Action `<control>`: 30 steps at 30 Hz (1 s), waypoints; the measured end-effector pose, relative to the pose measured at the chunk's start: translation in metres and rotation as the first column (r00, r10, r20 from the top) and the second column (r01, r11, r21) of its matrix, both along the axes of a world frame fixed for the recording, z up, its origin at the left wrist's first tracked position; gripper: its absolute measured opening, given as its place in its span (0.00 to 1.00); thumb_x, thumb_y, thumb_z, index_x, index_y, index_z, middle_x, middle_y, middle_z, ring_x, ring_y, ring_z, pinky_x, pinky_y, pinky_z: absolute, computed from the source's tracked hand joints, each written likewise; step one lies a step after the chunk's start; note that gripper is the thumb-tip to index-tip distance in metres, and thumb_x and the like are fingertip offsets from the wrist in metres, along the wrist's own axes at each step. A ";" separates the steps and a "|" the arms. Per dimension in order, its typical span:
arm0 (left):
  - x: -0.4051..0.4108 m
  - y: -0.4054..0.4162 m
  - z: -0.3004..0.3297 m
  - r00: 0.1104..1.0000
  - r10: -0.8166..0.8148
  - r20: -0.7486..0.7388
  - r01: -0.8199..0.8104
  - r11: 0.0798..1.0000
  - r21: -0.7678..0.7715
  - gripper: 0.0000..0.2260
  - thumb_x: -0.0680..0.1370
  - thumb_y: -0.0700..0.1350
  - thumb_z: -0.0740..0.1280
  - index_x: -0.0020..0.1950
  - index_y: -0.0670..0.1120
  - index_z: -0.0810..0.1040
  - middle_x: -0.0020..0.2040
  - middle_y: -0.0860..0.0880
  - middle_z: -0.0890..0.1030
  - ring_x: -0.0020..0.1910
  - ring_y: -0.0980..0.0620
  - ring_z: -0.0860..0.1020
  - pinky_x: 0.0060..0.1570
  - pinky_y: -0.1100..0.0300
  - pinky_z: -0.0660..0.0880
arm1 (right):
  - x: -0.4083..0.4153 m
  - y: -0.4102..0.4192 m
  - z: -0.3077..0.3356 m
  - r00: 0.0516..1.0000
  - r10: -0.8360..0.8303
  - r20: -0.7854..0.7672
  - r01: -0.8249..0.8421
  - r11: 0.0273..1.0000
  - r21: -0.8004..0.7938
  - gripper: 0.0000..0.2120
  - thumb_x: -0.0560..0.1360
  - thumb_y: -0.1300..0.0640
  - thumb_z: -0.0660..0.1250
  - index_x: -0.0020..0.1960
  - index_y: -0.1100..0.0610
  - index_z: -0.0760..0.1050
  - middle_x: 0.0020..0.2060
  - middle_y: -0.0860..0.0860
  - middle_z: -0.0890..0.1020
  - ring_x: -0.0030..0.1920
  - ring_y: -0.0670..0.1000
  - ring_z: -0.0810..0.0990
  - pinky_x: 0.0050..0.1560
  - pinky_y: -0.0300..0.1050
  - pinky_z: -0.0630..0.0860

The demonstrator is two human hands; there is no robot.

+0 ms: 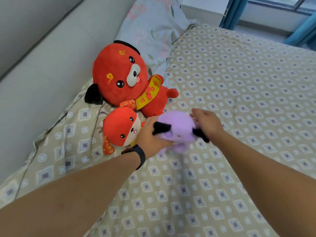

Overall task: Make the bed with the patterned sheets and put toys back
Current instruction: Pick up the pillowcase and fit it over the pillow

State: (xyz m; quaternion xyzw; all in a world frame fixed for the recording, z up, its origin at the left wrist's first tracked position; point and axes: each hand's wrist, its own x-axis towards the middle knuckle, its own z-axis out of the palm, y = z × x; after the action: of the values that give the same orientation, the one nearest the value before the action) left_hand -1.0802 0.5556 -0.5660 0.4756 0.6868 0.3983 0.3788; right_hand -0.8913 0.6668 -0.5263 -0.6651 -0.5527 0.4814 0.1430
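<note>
A purple plush toy (pixel 177 129) with black ears sits between my two hands above the patterned sheet (pixel 239 93). My left hand (pixel 150 135), with a black band on its wrist, grips the toy's left side. My right hand (pixel 207 124) holds its right side, fingers curled behind the head. A large red plush dog (pixel 119 74) with a yellow banner leans against the headboard side. A small red plush dog (pixel 119 129) lies just below it, touching my left hand's far side.
A floral pillow (pixel 153 28) lies at the head of the bed beyond the big red dog. A grey padded headboard (pixel 42 57) runs along the left. Blue curtains (pixel 234 12) and a window are at the top right.
</note>
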 end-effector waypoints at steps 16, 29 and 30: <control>0.000 -0.016 -0.053 0.874 0.465 0.141 -0.298 0.743 -0.599 0.20 0.72 0.53 0.76 0.60 0.48 0.81 0.51 0.48 0.84 0.49 0.43 0.82 0.53 0.45 0.82 | -0.052 -0.046 -0.041 0.946 0.324 0.033 -0.298 0.903 -0.309 0.20 0.84 0.53 0.60 0.73 0.58 0.70 0.68 0.57 0.75 0.62 0.57 0.75 0.54 0.45 0.73; -0.014 -0.029 -0.029 0.945 -0.077 -0.316 -0.151 0.756 -0.637 0.06 0.77 0.48 0.65 0.45 0.47 0.77 0.49 0.42 0.83 0.49 0.40 0.82 0.45 0.54 0.75 | -0.040 -0.038 -0.032 0.918 0.318 0.236 -0.272 0.940 -0.207 0.19 0.83 0.54 0.58 0.71 0.61 0.70 0.66 0.59 0.77 0.65 0.60 0.75 0.59 0.48 0.70; -0.018 -0.032 -0.025 0.846 -0.230 -0.481 -0.122 0.795 -0.595 0.06 0.77 0.50 0.63 0.45 0.49 0.76 0.51 0.44 0.83 0.50 0.40 0.81 0.45 0.54 0.73 | -0.040 -0.039 -0.030 0.923 0.301 0.238 -0.258 0.946 -0.198 0.20 0.83 0.53 0.58 0.72 0.60 0.70 0.67 0.59 0.77 0.65 0.60 0.75 0.59 0.47 0.70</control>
State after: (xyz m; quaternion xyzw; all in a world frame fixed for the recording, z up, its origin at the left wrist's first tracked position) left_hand -1.0980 0.5237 -0.5907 0.4403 0.8399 -0.0007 0.3173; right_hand -0.9312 0.6280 -0.5558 -0.6470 -0.6150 0.4471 -0.0575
